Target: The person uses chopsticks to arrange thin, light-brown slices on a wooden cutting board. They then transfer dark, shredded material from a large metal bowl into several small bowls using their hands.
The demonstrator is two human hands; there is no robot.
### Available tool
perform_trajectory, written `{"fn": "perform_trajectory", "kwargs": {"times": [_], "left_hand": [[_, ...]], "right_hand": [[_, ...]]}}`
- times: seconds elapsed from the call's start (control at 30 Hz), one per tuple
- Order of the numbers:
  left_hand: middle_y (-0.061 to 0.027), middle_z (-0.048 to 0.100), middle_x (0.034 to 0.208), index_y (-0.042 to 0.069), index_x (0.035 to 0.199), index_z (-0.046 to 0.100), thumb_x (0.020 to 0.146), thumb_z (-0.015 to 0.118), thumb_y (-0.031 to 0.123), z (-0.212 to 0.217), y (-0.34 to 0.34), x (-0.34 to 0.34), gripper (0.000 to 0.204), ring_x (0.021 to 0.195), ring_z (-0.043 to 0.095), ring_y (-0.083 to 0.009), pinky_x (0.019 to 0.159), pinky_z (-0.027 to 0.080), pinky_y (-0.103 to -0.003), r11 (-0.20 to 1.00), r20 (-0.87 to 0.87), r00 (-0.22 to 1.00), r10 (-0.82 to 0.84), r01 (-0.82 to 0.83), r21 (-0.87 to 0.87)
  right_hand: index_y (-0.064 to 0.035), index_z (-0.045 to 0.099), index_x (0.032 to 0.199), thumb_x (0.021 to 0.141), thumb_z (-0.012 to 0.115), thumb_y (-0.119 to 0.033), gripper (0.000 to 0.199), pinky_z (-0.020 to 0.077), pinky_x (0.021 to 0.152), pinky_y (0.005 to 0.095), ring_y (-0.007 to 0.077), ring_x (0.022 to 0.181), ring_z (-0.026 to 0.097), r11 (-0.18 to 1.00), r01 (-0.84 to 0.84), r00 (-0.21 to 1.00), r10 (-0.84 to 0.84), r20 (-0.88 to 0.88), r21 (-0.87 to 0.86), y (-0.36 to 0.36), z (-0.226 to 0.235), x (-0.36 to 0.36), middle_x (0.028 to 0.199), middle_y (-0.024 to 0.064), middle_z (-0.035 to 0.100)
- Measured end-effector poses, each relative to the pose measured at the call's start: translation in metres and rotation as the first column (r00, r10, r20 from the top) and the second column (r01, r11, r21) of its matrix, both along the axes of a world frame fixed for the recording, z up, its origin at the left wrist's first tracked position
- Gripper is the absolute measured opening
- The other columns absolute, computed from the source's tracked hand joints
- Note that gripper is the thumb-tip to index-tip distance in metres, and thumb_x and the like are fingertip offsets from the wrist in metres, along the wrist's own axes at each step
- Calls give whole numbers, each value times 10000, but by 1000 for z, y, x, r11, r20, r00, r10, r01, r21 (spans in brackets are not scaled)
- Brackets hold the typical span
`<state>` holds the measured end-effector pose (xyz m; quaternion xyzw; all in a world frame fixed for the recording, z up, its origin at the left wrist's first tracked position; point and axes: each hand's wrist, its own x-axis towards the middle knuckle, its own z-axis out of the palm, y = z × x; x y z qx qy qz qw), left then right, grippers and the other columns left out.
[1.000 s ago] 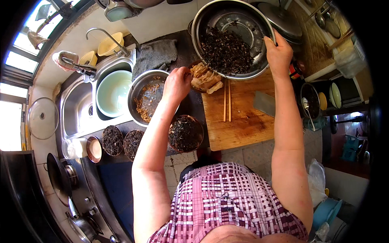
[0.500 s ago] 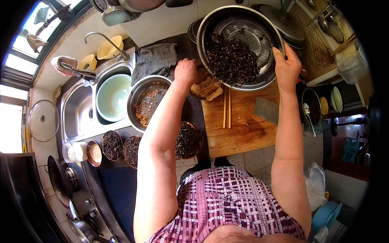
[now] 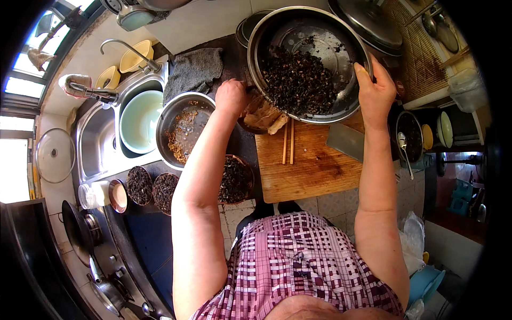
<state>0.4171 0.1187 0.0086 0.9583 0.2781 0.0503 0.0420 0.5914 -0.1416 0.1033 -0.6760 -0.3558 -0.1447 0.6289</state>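
Observation:
My right hand (image 3: 376, 92) grips the right rim of a large round metal basin (image 3: 349, 80), thumb on the inner edge. The basin is tilted toward me. A chopped dark filling (image 3: 301, 82) with pale bits is heaped in its near left part. My left hand (image 3: 232, 97) is closed beside the basin, at the left edge of a bowl (image 3: 246, 127) of brown, wrinkled pieces (image 3: 265, 113). Its fingertips are hidden, so what it holds cannot be made out. The basin overhangs the far part of a wooden cutting board (image 3: 304, 173).
On the board lie chopsticks (image 3: 288, 141) and a flat grey blade (image 3: 344, 141). Leftward stand a metal bowl (image 3: 184, 130) with brown crumbs, bowls of dark filling (image 3: 234, 180), and a sink (image 3: 101, 144) holding a pale green basin (image 3: 141, 122). A pot lid (image 3: 368, 24) sits far right.
The view has shifted slightly, moving most things leftward. The basin's near edge has come a little toward me over the board. Both hands keep much the same pose.

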Motion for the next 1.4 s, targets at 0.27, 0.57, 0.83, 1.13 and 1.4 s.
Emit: {"fn": "perform_trajectory", "kwargs": {"times": [0.27,0.57,0.83,1.13,1.4], "left_hand": [[-160,634,942,23,1006,662,846,652,256,13,-35,-31,283,907,604,-328,802,501,-405,991,251,967,-49,15,134],[-164,503,1113,1,1149,506,732,787,361,12,-134,-38,618,1068,490,-333,926,402,-438,981,282,940,-195,180,78],[-165,509,1082,25,1113,521,780,724,223,-4,-119,-41,437,1045,492,-338,903,395,-451,995,347,933,-93,80,52],[-183,557,1129,22,1091,574,775,733,102,19,-112,-58,363,1036,543,-372,893,450,-451,990,551,828,-108,138,-13],[-267,400,1359,-20,1352,412,742,798,303,56,-87,4,791,1195,446,-450,1022,388,-497,977,627,751,-209,126,175]], "right_hand": [[6,656,1180,862,648,8,318,495,746,259,113,827,626,1000,23,995,-22,95,-8,0,-1,-6,933,79,690],[9,661,1183,859,655,22,325,499,800,259,116,909,640,997,64,994,-67,85,46,-12,5,3,1027,86,701],[17,663,1143,858,646,9,286,479,695,266,122,737,590,997,76,986,-74,148,-9,-7,11,-15,834,73,645],[-99,707,1105,827,650,28,311,482,577,313,220,610,584,998,63,932,-49,359,-29,37,10,-27,758,85,584],[-103,700,1105,812,643,49,335,495,585,327,246,624,605,998,24,941,0,338,-66,49,12,-43,758,83,579]]}}
